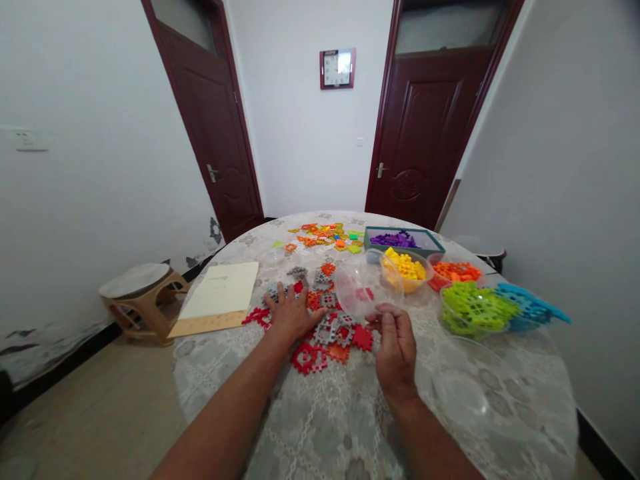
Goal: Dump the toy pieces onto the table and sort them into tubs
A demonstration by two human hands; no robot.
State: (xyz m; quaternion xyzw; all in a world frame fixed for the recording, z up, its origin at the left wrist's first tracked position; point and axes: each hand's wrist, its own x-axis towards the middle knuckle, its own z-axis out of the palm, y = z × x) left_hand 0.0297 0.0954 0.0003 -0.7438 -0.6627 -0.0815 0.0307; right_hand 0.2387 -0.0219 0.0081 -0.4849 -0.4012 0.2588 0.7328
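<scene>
Fingers spread, my left hand (290,313) lies flat over a loose pile of interlocking plastic building pieces. Red pieces (303,360), grey pieces (326,328) and a few orange pieces (339,352) show around it. My right hand (395,343) pinches the near rim of a clear plastic bowl (367,283), which is tilted above the right side of the pile. A red piece (364,294) shows at the bowl; whether it lies inside or behind the clear wall I cannot tell.
Bowls of yellow pieces (404,265), orange pieces (456,271), green pieces (473,307) and blue pieces (533,307) stand to the right. Behind them sits a box (430,248) of purple pieces. Mixed pieces (325,235) lie at the back; a paper folder (217,293) is left. A clear bowl (465,393) is front right.
</scene>
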